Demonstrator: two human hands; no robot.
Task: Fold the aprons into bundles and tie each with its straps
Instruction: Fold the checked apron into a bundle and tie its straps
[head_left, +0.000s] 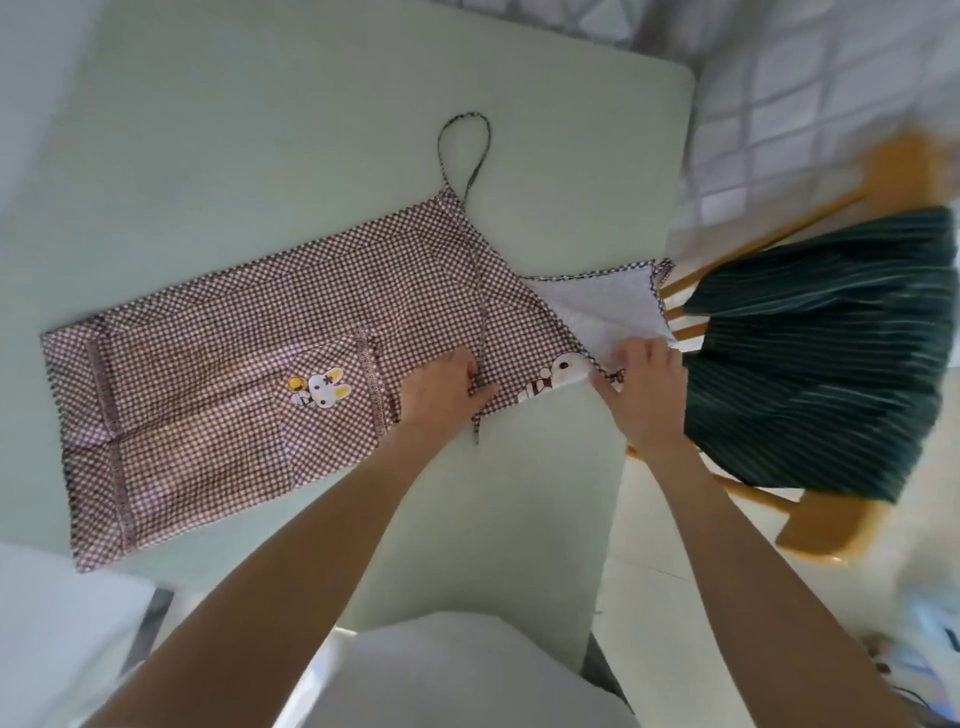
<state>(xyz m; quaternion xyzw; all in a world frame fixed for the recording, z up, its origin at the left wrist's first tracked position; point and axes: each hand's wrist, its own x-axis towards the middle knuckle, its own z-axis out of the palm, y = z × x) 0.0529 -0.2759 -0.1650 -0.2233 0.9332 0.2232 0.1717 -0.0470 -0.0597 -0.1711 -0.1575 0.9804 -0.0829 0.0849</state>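
A brown-and-white checked apron (249, 364) with rabbit patches lies folded lengthwise on the pale green table (260, 130). Its white lining (602, 306) shows at the right end, near the table's edge. A thin strap (480, 312) runs across the cloth, and a strap loop (464, 148) lies on the table beyond it. My left hand (441, 392) presses on the apron's near edge beside the strap, thumb out along the hem. My right hand (641, 382) pinches the apron's near right corner.
A dark green striped cloth (815, 358) is draped over a wooden chair (826, 519) to the right of the table. A tiled floor (779, 93) lies beyond the table's far right corner. A white surface (57, 623) sits at the lower left.
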